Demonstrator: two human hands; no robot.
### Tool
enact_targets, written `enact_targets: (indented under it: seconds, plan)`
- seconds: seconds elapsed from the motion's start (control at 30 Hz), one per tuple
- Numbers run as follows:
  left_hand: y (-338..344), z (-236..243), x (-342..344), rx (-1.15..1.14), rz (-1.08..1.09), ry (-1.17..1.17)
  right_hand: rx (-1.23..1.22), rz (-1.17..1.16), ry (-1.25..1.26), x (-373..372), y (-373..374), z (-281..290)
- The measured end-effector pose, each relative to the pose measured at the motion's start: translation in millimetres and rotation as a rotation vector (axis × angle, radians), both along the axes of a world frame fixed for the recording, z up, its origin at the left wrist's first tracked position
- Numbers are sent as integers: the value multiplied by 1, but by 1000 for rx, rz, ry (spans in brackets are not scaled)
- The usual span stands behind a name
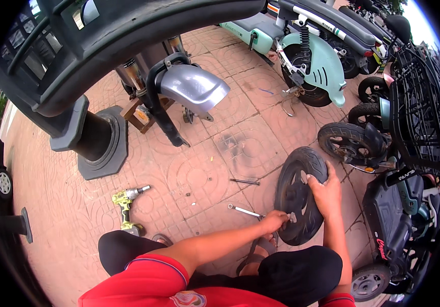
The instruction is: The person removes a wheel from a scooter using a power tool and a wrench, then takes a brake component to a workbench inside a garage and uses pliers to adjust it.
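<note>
Crouches in a red shirt [148, 276] and dark trousers [301, 266] over reddish paving [179, 189]. Holds a black wheel [309, 210] up on edge, slightly tilted, just beyond the right knee. Clasps its upper right side with the right hand [326, 192], with the thumb laid on the face and the other fingers bent over the tyre, parted only as far as its thickness. Has the left hand [275, 221] at the lower left of the same wheel, with fingers drawn close together next to a pale patch on its face; cannot tell whether pinching something small there or only touching the wheel. Has a silver wrench [244, 210] just beside that hand, with one ring end pointing left and the other end hidden; cannot tell whether touching it. Has a thin dark rod [245, 181] lying a little farther off, and a yellow-green power driver [123, 204] well apart on the left, near the left knee. Faces, beyond these, a silver mudguard [192, 86], a wooden block [140, 117] and a grey octagonal base [115, 153]. Has a black scooter [389, 217] parked at the right and a mint-green scooter [328, 66] farther up.
</note>
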State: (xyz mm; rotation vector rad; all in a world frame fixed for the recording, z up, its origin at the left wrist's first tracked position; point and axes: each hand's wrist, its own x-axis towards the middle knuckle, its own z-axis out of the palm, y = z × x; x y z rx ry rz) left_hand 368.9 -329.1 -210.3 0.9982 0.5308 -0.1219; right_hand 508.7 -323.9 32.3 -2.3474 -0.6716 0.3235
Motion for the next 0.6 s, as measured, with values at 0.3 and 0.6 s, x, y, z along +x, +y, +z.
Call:
enact_targets:
  seconds: [0.3,0.6]
  plan:
    - [-3,15,8,-118,25,202,-11,27,-22,-4,2,3]
    - [-6,7,17,-134,-12,52,25,0,-13,6,-12,-6]
